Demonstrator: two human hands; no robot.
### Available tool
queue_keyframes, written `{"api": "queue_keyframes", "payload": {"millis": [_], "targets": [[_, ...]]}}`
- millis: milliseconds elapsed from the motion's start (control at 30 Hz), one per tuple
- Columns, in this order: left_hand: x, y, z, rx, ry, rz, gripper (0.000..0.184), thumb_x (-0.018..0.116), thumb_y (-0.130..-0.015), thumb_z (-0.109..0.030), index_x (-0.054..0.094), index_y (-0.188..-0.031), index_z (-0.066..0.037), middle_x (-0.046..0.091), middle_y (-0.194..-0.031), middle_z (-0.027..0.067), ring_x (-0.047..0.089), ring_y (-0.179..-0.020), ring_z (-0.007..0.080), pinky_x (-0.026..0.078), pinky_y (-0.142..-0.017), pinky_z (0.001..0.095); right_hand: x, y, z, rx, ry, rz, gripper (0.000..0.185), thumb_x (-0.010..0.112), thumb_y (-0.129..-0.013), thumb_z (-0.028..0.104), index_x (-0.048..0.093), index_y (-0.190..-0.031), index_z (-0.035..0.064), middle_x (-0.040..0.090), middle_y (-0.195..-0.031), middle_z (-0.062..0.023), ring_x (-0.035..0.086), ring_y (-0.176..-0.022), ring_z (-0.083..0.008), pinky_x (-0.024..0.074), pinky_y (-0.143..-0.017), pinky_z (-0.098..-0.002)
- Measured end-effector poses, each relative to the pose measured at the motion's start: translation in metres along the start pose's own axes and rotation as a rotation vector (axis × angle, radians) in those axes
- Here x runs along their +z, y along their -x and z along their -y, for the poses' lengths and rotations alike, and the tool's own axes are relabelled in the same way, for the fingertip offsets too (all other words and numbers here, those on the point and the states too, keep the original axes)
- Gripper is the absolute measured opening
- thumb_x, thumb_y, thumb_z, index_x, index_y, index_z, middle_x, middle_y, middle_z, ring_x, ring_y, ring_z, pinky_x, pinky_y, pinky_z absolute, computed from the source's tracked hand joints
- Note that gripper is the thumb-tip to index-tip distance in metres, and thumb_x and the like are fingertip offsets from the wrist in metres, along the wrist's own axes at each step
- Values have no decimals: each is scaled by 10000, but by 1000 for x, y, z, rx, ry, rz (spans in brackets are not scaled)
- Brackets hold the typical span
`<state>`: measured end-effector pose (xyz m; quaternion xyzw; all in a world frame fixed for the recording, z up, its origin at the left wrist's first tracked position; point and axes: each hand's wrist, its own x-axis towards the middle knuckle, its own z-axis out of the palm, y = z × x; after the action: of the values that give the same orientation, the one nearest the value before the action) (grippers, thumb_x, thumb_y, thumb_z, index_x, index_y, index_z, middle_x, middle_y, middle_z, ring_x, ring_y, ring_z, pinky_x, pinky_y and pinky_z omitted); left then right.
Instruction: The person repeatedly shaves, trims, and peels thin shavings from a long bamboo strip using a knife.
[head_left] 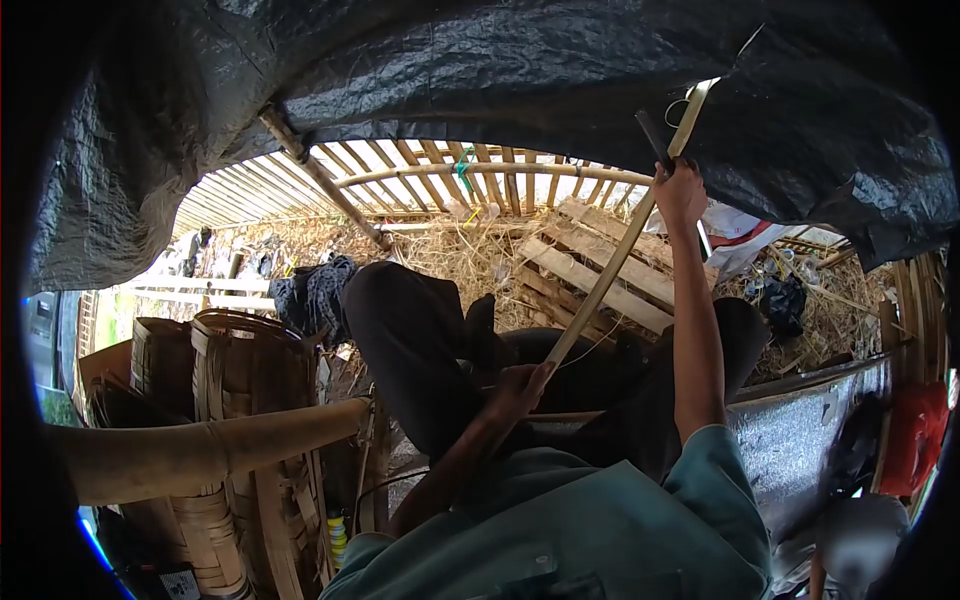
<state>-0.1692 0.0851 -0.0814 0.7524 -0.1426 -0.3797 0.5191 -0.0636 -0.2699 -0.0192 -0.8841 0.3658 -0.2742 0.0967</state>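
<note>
Tarp (pixel 480 85): black, sagging overhead across the top of the view.
Fence (pixel 405 190): slatted, beyond the straw (pixel 440 255).
Baskets (pixel 205 520): woven, standing at the left.
Planks (pixel 600 265): lying on the straw ahead.
Pole (pixel 290 440): thick bamboo, crossing in front of the baskets.
Strip (pixel 597 288): long, pale, slanting from the left hand (pixel 520 390) up past the right hand (pixel 680 192), its top end against the tarp in view.
Left hand grip: closed around the strip's lower part.
Right hand grip: fist closed on a dark tool (pixel 655 140), alongside the strip; whether the fingers also clasp the strip, cannot tell.
Tool edge: not discernible.
Curl (pixel 668 112): thin loop beside the strip's upper end.
Handling, as judged: strip best held straight and firm by the left hand; tool pressure even, fingers clear of any edge.
</note>
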Motion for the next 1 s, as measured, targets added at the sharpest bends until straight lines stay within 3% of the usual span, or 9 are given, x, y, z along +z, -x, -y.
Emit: {"api": "queue_keyframes", "payload": {"millis": [367,467,567,667,767,867,1000], "targets": [[5,-5,11,44,-75,-32,492,442,-958,-439,539,-643,-74,419,-480,-37,423,-437,40,318,-394,235,2,-2,-4,-55,101,-16,209,597,-794,155,631,-978,61,607,-960,-131,663,-776,-336,553,-652,-422],[3,-4,9,59,-68,-6,563,406,-948,-481,564,-656,-27,468,-467,63,512,-441,120,389,-429,318,5,-3,-6,-63,106,-7,232,616,-788,181,626,-981,52,627,-948,-145,662,-792,-346,552,-670,-423],[2,-4,10,105,-124,-39,548,412,-949,-469,563,-659,-29,471,-466,50,499,-432,119,382,-423,316,4,-3,-6,-23,96,12,247,630,-781,196,624,-981,51,634,-948,-149,663,-798,-347,552,-678,-427],[1,-3,5,74,-69,0,508,401,-965,-447,505,-631,-79,427,-477,-32,427,-431,50,315,-399,239,3,0,-8,-28,51,-9,227,632,-775,193,627,-952,51,634,-935,-162,664,-797,-345,553,-682,-436],[1,1,-4,27,-46,28,506,400,-964,-449,502,-635,-78,429,-482,-33,423,-432,48,316,-400,239,2,-2,-12,-39,76,-15,206,617,-778,174,634,-944,52,633,-934,-158,665,-795,-344,554,-676,-435],[3,2,-4,17,-25,-4,542,424,-951,-454,535,-634,-29,425,-462,18,473,-432,101,355,-409,309,-2,-1,-11,-66,101,-8,192,597,-787,155,640,-946,56,634,-940,-150,665,-793,-345,554,-674,-434],[4,-3,5,66,-74,-20,547,428,-949,-454,555,-657,-9,475,-484,58,514,-463,127,394,-445,329,1,-1,-9,-81,146,1,209,578,-799,153,641,-981,72,638,-984,-140,665,-814,-342,555,-686,-430]]}}
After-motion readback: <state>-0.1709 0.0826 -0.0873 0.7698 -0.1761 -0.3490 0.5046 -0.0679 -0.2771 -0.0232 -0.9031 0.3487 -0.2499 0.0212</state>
